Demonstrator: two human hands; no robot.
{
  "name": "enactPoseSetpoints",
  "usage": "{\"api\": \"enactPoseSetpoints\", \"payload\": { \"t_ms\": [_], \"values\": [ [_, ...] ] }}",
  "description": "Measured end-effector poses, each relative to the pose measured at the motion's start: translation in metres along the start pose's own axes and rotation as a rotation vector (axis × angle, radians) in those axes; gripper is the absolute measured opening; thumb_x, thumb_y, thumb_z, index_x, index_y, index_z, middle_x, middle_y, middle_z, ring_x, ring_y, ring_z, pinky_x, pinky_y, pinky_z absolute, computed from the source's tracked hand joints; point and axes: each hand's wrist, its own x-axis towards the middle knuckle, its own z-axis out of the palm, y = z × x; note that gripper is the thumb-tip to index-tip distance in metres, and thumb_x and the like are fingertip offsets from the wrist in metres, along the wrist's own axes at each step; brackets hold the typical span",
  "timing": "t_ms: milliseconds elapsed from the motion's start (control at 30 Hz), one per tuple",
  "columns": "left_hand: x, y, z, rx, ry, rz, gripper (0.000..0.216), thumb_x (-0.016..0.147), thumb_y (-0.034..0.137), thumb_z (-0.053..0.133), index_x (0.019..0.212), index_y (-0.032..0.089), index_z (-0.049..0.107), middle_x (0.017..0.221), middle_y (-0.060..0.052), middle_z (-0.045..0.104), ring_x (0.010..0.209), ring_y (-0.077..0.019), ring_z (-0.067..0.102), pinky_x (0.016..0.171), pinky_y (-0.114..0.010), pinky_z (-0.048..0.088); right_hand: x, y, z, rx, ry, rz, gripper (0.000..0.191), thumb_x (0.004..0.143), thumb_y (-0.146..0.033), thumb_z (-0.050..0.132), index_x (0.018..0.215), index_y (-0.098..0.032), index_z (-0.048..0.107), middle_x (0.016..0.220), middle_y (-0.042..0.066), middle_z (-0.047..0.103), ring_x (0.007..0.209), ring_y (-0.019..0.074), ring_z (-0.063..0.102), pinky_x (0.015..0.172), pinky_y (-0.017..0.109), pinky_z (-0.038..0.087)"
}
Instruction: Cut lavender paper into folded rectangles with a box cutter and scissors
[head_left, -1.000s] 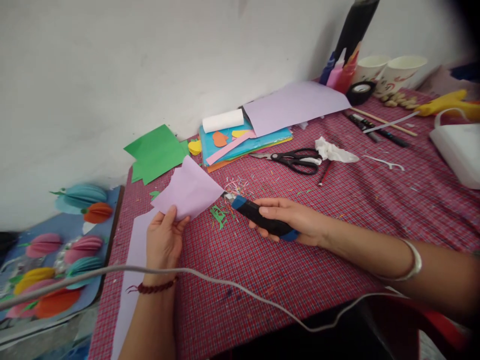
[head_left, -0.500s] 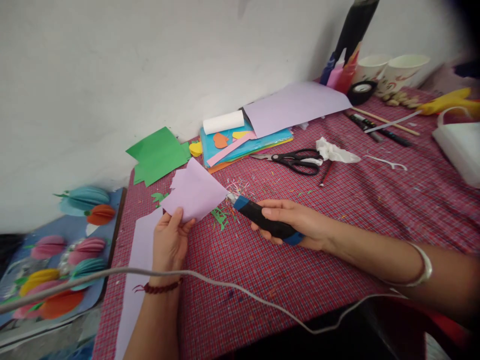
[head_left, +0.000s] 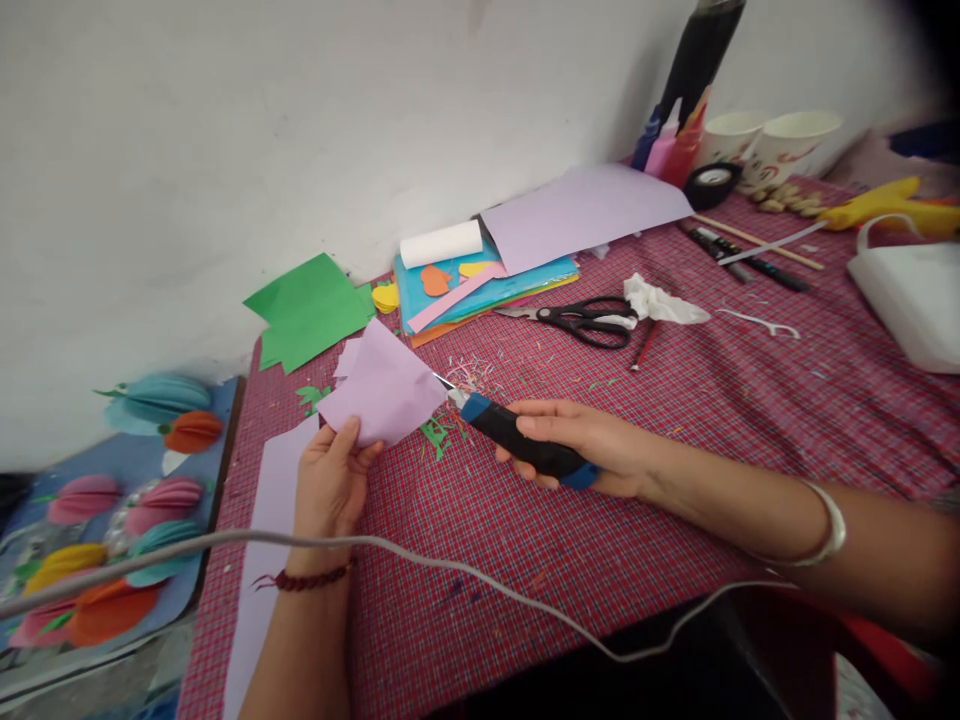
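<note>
My left hand (head_left: 328, 480) pinches the lower corner of a folded lilac paper piece (head_left: 386, 385), held up just above the red checked tablecloth (head_left: 675, 400). My right hand (head_left: 592, 445) grips a black and blue utility knife (head_left: 521, 437), its blade tip at the paper's right edge. A long lilac paper strip (head_left: 262, 560) lies flat under my left wrist. Green and coloured paper scraps (head_left: 439, 432) are scattered below the blade.
Black scissors (head_left: 589, 320) and a crumpled tissue (head_left: 660, 300) lie behind. A stack of coloured sheets (head_left: 480, 285), green paper (head_left: 307, 305), a large lilac sheet (head_left: 585, 205), pens, cups and a white bag (head_left: 911, 290) line the back. A grey cable (head_left: 450, 570) crosses my arms. Paper ornaments (head_left: 112, 540) sit at left.
The lilac piece has shifted slightly in my left hand, and the knife tip now meets its right edge. The view has swayed a little.
</note>
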Motion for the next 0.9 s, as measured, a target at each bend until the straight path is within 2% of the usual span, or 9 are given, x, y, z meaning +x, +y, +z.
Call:
{"api": "enactPoseSetpoints", "payload": {
  "t_ms": [267,500,600,800,900],
  "values": [
    [0.0025,-0.0030,-0.0026,-0.034,-0.003,-0.110,0.017,0.072,0.009,0.069,0.088,0.012,0.068,0.076,0.000,0.070,0.050,-0.0056,0.059,0.034,-0.010,0.041,-0.0002,0.0006,-0.0011,0.019,-0.051,0.012,0.032,0.081,-0.037,0.067,0.102,-0.013,0.060,0.091,0.007,0.065,0.061,0.0088,0.059,0.044,0.016,0.045],
    [-0.0012,-0.0044,0.0017,-0.054,-0.019,-0.191,0.016,0.071,0.010,0.069,0.087,0.012,0.067,0.076,0.000,0.070,0.050,-0.0060,0.059,0.033,-0.010,0.040,-0.0019,0.0036,-0.0015,0.044,-0.064,0.039,0.032,0.082,-0.030,0.066,0.108,-0.015,0.057,0.095,0.008,0.065,0.067,0.0104,0.061,0.049,0.018,0.049],
    [-0.0039,-0.0082,0.0048,-0.018,-0.015,-0.143,0.018,0.068,0.013,0.072,0.085,0.012,0.068,0.077,-0.001,0.069,0.051,-0.0063,0.058,0.035,-0.011,0.041,-0.0020,0.0055,0.0000,0.064,-0.060,0.031,0.032,0.083,-0.029,0.066,0.110,-0.016,0.056,0.096,0.008,0.065,0.068,0.0106,0.061,0.051,0.019,0.050],
    [-0.0035,-0.0102,0.0042,0.080,0.081,0.083,0.017,0.069,0.018,0.071,0.085,0.013,0.070,0.089,-0.002,0.070,0.055,-0.0060,0.059,0.040,-0.012,0.048,-0.0004,0.0090,0.0013,0.118,-0.030,0.006,0.031,0.083,-0.032,0.066,0.108,-0.016,0.056,0.093,0.007,0.063,0.067,0.0108,0.060,0.047,0.018,0.047],
    [-0.0009,-0.0081,0.0028,0.057,0.100,0.055,0.014,0.071,0.015,0.069,0.085,0.013,0.070,0.088,-0.002,0.070,0.054,-0.0054,0.059,0.038,-0.011,0.046,-0.0004,0.0090,0.0015,0.110,-0.019,0.001,0.031,0.083,-0.032,0.066,0.108,-0.016,0.055,0.093,0.007,0.064,0.066,0.0104,0.060,0.047,0.017,0.046]
  ]
}}
